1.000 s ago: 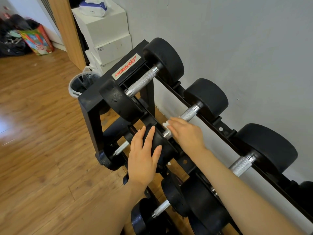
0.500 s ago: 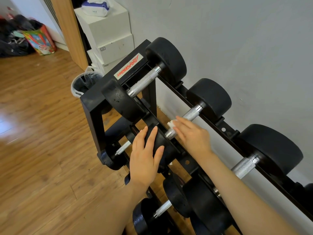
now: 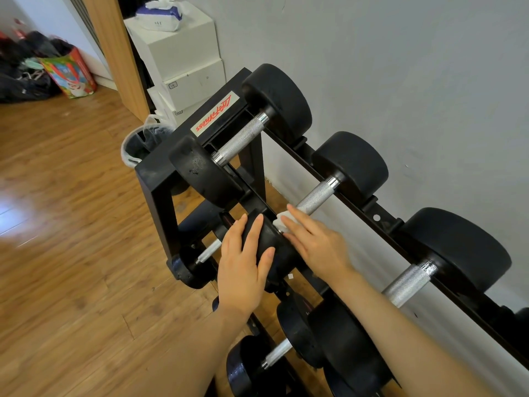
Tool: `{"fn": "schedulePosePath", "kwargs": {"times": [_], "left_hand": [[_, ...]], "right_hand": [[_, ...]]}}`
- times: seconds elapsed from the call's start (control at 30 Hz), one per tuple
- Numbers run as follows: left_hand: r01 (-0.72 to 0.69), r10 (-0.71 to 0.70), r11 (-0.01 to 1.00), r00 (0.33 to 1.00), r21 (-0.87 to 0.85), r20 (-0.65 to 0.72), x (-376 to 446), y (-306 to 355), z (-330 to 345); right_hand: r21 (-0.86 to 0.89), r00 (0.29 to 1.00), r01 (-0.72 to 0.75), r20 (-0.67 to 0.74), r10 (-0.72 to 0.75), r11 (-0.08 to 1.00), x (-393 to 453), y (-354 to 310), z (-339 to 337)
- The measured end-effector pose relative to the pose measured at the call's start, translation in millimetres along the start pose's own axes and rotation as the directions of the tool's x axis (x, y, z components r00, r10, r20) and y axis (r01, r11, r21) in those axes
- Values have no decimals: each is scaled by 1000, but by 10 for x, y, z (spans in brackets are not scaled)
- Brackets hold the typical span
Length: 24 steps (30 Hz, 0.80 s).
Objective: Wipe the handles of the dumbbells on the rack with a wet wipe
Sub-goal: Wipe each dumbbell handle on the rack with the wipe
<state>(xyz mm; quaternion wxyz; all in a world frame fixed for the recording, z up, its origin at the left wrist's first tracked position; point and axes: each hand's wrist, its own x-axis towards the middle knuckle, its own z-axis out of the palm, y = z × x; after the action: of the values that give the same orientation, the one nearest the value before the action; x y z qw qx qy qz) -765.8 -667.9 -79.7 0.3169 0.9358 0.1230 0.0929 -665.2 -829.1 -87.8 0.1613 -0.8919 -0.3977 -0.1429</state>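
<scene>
R hand (image 3: 316, 243) on 2nd dumbbell handle (image 3: 315, 196) of top rail, rack (image 3: 160, 179); wet wipe (image 3: 282, 220) bunched under its fingers at the handle's near end, right by the front weight head (image 3: 269, 245); R grip: fingers laid fairly straight over wipe, pressing it on the knurled bar; whether thumb wraps under, can't tell. L hand (image 3: 243, 262) flat on that front head, fingers straight, holding nothing, looks like steadying the dumbbell.

Change vs 1 s ago: little; R hand + wipe sit at nearly same near-end spot, wipe a bit more exposed past fingertips now; L hand hasn't shifted off the head; view itself drifted slightly. Judgement: a short rub at near end of handle, not a full stroke; far part of bar toward the wall-side head is bare metal, wipe not there, so prob. still to do.

Other handles: 1st dumbbell handle (image 3: 240, 138) at rack's far-left end and 3rd handle (image 3: 408, 283) toward the right, both untouched by hands now; lower-tier dumbbells also in view; can't tell by look which are already clean. Task seems mid-way at best.

Around: wipes pack (image 3: 159, 15) on white boxes (image 3: 177, 50) beyond the rack's far end; bin (image 3: 140, 144) on floor beside rack.
</scene>
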Motion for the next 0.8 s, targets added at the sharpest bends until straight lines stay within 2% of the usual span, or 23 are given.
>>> {"fn": "schedulePosePath", "kwargs": {"times": [0.07, 0.1, 0.17, 0.2, 0.23, 0.3, 0.33, 0.43, 0.53, 0.67, 0.8], "left_hand": [[2, -2, 1000, 1000, 10, -3, 2, 7, -1], [6, -6, 1000, 1000, 12, -4, 4, 13, 1], [19, -19, 1000, 1000, 1, 3, 2, 25, -2], [18, -18, 1000, 1000, -5, 1, 2, 28, -1], [15, -15, 1000, 1000, -9, -6, 1, 25, 0], [11, -11, 1000, 1000, -12, -14, 2, 25, 1], [9, -9, 1000, 1000, -13, -14, 5, 26, 0], [9, -10, 1000, 1000, -21, -4, -2, 26, 3], [9, -9, 1000, 1000, -18, 3, 3, 16, 7], [16, -15, 1000, 1000, -24, 20, -1, 22, 6], [9, -8, 999, 1000, -35, 9, -2, 36, 3]], "right_hand": [[-51, 998, -47, -37, 45, 998, 21, 75, -21], [-56, 989, -133, -79, 128, 990, 49, 104, -54], [9, 967, -235, -103, 234, 972, 56, 94, -68], [41, 966, -227, -121, 230, 973, 83, 53, -101], [-4, 978, -186, -94, 185, 983, 92, 10, -103], [-42, 996, -11, -91, 7, 999, 31, -8, -52], [-63, 996, 21, -80, -26, 998, 21, 6, -17], [3, 995, 7, -99, -7, 1000, 10, -16, 29], [115, 999, 9, -52, -3, 993, -14, -56, 61], [128, 997, 64, -55, -57, 990, 5, -2, 31], [138, 994, 41, -108, -26, 990, 12, 29, 20]]}}
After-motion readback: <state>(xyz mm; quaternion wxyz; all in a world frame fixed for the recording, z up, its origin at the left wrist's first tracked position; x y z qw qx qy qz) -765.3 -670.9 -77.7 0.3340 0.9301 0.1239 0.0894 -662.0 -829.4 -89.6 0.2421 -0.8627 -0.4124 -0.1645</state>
